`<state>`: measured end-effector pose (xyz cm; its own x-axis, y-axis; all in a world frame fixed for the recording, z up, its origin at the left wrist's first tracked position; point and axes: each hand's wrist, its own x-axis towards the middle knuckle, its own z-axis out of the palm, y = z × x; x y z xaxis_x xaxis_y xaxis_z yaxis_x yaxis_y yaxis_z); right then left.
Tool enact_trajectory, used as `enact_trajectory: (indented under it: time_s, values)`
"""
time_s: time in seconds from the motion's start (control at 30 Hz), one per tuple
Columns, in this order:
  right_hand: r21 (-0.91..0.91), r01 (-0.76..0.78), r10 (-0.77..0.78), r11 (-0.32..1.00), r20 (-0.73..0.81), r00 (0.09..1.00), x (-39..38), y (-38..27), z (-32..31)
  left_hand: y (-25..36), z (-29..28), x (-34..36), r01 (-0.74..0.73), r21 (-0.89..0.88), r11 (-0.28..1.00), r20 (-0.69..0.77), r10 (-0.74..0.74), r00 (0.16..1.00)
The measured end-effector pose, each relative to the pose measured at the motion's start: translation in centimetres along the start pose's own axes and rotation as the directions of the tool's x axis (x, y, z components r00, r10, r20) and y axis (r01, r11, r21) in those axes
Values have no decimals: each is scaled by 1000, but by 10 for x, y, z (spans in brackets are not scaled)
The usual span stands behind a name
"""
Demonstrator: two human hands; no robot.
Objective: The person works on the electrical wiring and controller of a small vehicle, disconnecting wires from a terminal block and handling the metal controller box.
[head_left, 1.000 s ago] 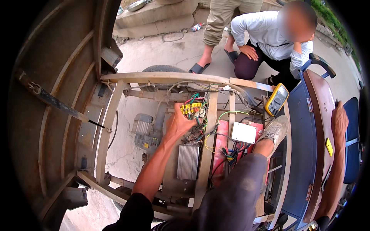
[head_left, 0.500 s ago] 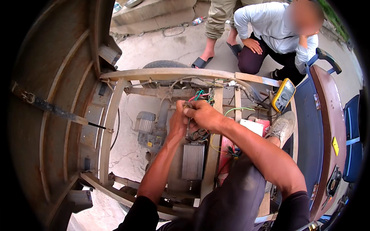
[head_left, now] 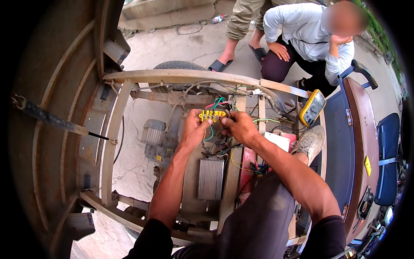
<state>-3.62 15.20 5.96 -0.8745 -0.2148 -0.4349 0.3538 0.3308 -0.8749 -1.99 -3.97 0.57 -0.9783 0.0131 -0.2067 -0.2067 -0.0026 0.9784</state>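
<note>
A yellow terminal block [head_left: 212, 115] with a row of metal screws lies in my left hand [head_left: 195, 129], thumb on its near edge. Green and pink wires [head_left: 220, 102] rise behind it, and a green wire hangs down from its near side. At the block's right end my right hand [head_left: 242, 127] is closed in a pinch on what looks like a dark wire, largely hidden by the fingers. Below my hands, a bundle of loose wires [head_left: 212, 149] runs to a finned metal controller box [head_left: 211, 179].
A tan metal frame [head_left: 181, 77] surrounds the work. A motor [head_left: 154, 131] sits at left, beside a raised metal panel [head_left: 51, 129]. On the frame's right rests a yellow multimeter [head_left: 312, 108]. My shoe [head_left: 310, 144] stands near it. A person in a white shirt [head_left: 293, 26] crouches beyond.
The yellow terminal block, mostly hidden behind my fingers before, now shows in my left hand. My right hand has shifted right, apart from the left. The whole view has shifted slightly.
</note>
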Motion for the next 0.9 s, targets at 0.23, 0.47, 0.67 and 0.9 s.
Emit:
enact_trajectory:
  time_s: [0.23,0.47,0.67,0.9]
  values:
    - [-72,33,-38,997,-72,997,12,26,-17,13,21,-1,63,-121,991,54,-57,997]
    - [-443,198,-262,875,-88,961,-8,-17,6,-1,-7,1,-19,-47,999,-120,13,993]
    - [60,60,-55,996,-83,995,-17,-18,-6,-1,13,5,7,-47,999,-66,-10,998]
    - [-321,291,-335,901,-91,938,-8,-8,9,5,3,3,-22,-93,995,-86,14,996]
